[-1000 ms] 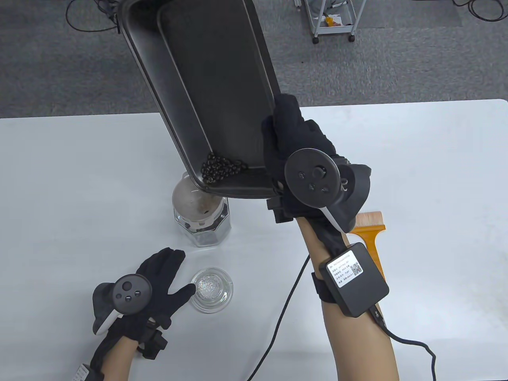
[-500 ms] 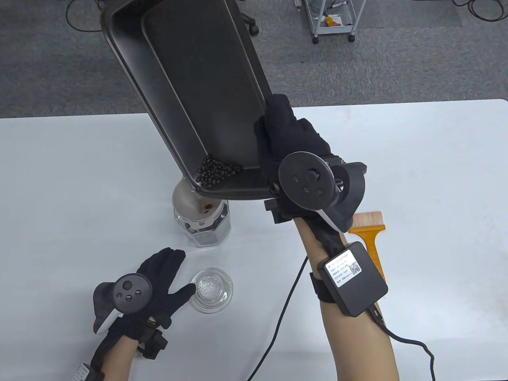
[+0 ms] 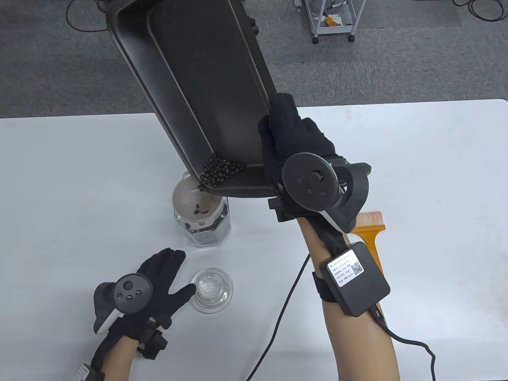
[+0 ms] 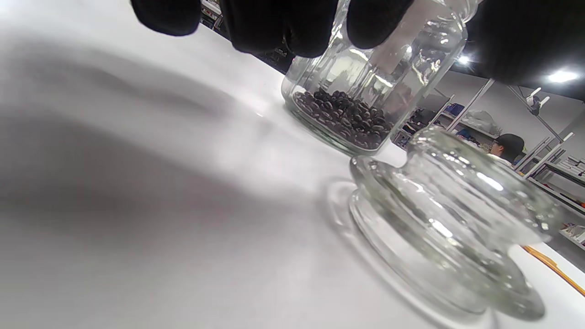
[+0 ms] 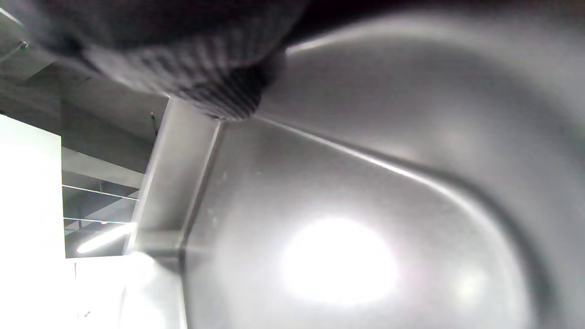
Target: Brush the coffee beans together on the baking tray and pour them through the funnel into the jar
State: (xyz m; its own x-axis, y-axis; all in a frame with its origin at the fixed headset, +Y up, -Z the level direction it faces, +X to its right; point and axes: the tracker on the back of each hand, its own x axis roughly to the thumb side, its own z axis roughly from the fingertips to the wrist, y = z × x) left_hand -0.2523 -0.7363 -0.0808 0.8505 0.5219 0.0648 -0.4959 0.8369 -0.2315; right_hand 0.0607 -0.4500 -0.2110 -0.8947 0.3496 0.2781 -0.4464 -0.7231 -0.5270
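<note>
My right hand (image 3: 291, 139) grips the near right corner of the dark baking tray (image 3: 198, 79) and holds it tilted above the table. Coffee beans (image 3: 220, 170) are heaped in the tray's lowest corner, right over the metal funnel (image 3: 190, 198). A few beans lie inside the funnel. The funnel sits in the glass jar (image 3: 208, 232), whose bottom holds beans (image 4: 343, 116). My left hand (image 3: 158, 278) rests flat on the table with straight fingers, its thumb beside the glass lid (image 3: 211, 289). The tray's shiny underside (image 5: 365, 205) fills the right wrist view.
An orange brush (image 3: 371, 234) lies on the white table (image 3: 436, 178) behind my right forearm. A black cable (image 3: 285, 301) runs across the near table. A wheeled cart (image 3: 333, 20) stands on the carpet beyond the far edge.
The tray swung slightly left and back while tilting more. The heap of beans slid to the corner's lip and a few dropped into the funnel. My left hand stayed still.
</note>
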